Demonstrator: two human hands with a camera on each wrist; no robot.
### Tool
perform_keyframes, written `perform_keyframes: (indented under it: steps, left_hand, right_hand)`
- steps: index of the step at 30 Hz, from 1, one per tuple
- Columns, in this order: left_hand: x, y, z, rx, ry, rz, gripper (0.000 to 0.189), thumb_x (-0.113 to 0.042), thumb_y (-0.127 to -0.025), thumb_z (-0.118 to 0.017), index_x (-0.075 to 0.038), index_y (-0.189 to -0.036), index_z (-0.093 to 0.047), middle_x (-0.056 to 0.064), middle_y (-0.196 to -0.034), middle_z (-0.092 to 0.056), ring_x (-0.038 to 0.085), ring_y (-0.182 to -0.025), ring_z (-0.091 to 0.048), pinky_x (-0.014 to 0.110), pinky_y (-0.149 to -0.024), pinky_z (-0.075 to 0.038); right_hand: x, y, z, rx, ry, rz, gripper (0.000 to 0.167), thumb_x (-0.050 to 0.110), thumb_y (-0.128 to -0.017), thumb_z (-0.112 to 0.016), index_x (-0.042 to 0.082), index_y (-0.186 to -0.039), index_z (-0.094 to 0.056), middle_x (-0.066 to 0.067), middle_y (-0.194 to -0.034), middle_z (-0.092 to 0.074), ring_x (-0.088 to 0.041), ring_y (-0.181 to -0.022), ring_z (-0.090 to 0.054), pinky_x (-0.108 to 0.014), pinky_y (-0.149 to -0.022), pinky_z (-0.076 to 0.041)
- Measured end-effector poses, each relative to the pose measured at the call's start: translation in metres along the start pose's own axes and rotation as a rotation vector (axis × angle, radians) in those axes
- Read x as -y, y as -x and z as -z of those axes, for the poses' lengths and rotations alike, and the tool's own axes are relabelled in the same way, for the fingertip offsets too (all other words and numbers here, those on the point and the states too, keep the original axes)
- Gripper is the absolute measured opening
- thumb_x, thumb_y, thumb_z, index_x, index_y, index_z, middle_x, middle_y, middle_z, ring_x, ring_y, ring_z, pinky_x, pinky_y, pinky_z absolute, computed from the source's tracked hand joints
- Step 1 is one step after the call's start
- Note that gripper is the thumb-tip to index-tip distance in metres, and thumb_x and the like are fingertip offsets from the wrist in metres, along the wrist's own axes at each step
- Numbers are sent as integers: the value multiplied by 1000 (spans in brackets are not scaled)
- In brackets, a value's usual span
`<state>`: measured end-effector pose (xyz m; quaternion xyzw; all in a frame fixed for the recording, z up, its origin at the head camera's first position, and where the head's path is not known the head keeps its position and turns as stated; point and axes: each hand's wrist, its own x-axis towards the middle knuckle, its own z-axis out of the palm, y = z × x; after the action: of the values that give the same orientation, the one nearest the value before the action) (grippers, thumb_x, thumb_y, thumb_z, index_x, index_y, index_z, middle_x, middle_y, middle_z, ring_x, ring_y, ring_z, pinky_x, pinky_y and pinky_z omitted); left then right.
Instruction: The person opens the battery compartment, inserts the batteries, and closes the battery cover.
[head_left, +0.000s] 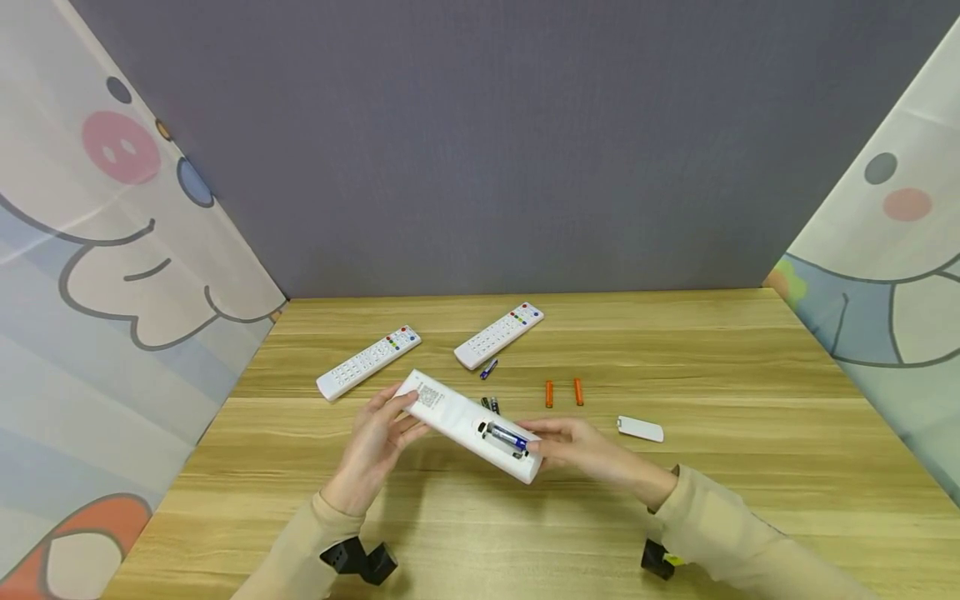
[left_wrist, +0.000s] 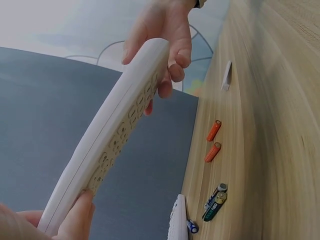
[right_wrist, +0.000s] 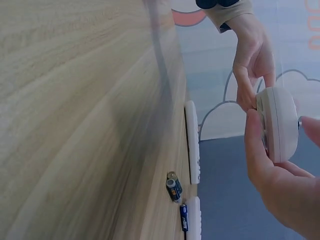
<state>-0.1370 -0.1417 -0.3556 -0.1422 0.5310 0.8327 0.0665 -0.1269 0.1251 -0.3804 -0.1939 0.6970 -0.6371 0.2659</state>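
Observation:
A white remote control (head_left: 453,421) is held above the table with its back up and its keys facing down. My left hand (head_left: 371,446) grips its left end between thumb and fingers. At the other end my right hand (head_left: 573,446) holds it, fingers underneath, thumb at the battery in the uncovered compartment. That blue-and-silver battery (head_left: 508,437) lies in one slot. In the left wrist view the keypad side of the remote control (left_wrist: 107,125) shows. Seen from the right wrist, the right hand's fingers (right_wrist: 257,150) wrap the end of the remote control (right_wrist: 285,125).
Two more white remotes (head_left: 367,362) (head_left: 498,336) lie keys up at the back. A blue battery (head_left: 489,369), two dark batteries (left_wrist: 215,202) and two orange batteries (head_left: 549,394) (head_left: 578,392) rest on the wooden table. A white battery cover (head_left: 640,429) lies to the right.

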Motion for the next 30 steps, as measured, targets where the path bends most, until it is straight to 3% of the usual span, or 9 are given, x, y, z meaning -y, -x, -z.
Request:
perform_keyframes:
  steps: [17, 30]
  left_hand:
    - [3, 3, -3, -5, -48, -20, 34, 0, -87, -48, 2, -119, -35, 7, -92, -55, 17, -73, -62, 30, -69, -53]
    - [5, 2, -2, 1, -42, -26, 29, 0, -86, -49, 2, -114, -40, 6, -90, -55, 17, -70, -61, 30, -66, -54]
  right_hand:
    - [2, -3, -11, -113, -75, -56, 51, 10, -84, -57, -19, -121, -38, -31, -114, -50, -25, -91, -59, -35, -74, -53]
    - [5, -3, -16, -149, -86, -85, 48, 6, -82, -56, -18, -120, -39, -28, -109, -54, -21, -86, -60, -34, -72, -53]
